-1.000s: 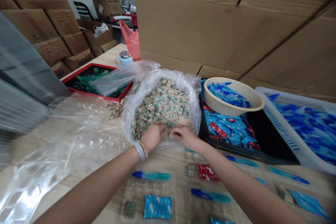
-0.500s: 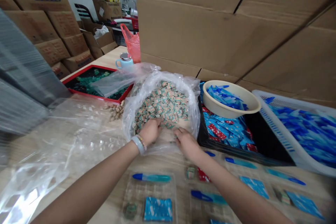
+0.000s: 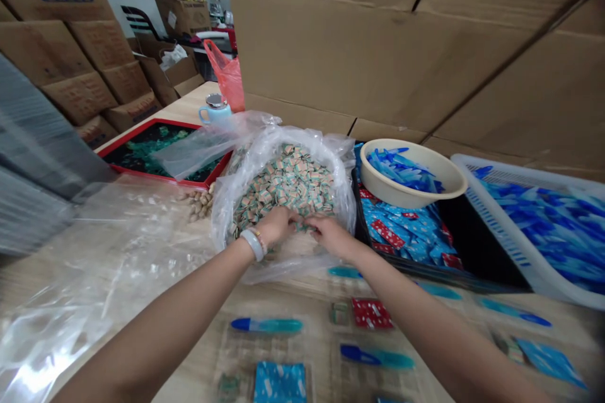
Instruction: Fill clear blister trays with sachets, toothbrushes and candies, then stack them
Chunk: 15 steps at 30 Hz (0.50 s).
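A clear plastic bag (image 3: pixel 221 201) lies open on the table, full of small square tan-and-green pieces (image 3: pixel 290 179). My left hand (image 3: pixel 275 227), with bands on its wrist, reaches over the bag's near side, fingers curled down at the edge of the pile. Close beside it my right hand (image 3: pixel 331 234) has its thumb and fingers drawn together at the same pieces. Whatever lies between the fingertips of either hand is too small to make out. Below my arms are clear plastic trays holding blue pen-like items (image 3: pixel 267 325), blue packets (image 3: pixel 280 383) and a red packet (image 3: pixel 372 313).
Right of the bag sits a black tray (image 3: pixel 491 252) of blue and red packets, with a cream basin (image 3: pixel 416 198) on it. A white basket (image 3: pixel 520 258) holds more blue items. Clear trays (image 3: pixel 108 252) and a red-rimmed tray (image 3: pixel 155 176) lie left. Cardboard (image 3: pixel 321 56) walls the back.
Both hands have come closer together over the pile, the right one moving left with its fingers drawn in. The view has shifted slightly, uncovering more of the red packet.
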### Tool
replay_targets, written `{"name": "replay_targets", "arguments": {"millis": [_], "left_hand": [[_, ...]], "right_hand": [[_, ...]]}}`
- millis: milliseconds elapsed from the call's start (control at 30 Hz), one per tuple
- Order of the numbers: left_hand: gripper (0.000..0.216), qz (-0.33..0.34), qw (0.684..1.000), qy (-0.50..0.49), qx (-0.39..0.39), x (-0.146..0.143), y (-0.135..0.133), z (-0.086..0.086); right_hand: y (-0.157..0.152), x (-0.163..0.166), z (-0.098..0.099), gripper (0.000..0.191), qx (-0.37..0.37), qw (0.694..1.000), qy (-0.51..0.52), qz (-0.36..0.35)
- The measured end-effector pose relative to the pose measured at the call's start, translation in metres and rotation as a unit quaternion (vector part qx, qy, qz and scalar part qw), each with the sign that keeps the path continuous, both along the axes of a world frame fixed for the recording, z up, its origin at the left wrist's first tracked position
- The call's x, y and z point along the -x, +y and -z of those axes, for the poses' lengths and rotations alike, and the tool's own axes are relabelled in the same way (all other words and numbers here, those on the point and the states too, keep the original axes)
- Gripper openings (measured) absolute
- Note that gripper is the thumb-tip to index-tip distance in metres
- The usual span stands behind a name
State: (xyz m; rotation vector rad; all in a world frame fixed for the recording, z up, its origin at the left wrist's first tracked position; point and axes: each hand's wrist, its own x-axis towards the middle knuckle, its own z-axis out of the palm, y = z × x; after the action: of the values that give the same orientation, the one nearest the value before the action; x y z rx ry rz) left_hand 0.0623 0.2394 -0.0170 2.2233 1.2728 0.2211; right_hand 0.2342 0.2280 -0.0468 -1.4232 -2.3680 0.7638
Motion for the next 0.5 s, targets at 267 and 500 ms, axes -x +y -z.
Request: {"name": "replay_targets", "arguments": {"millis": [267,500], "left_hand": [[0.038,-0.021,0.994,-0.072,-0.083,0.013,-0.034,0.006],[0.024,0.003,0.994,-0.046,-0.104,0.013,-0.034,0.008]], "right_hand": [[-0.016,0.0,0.0,0.02,-0.046,0.998,-0.028,0.012],[-0.023,0.001,0.0,0.022,-0.036,0.999,-0.024,-0.003]]}}
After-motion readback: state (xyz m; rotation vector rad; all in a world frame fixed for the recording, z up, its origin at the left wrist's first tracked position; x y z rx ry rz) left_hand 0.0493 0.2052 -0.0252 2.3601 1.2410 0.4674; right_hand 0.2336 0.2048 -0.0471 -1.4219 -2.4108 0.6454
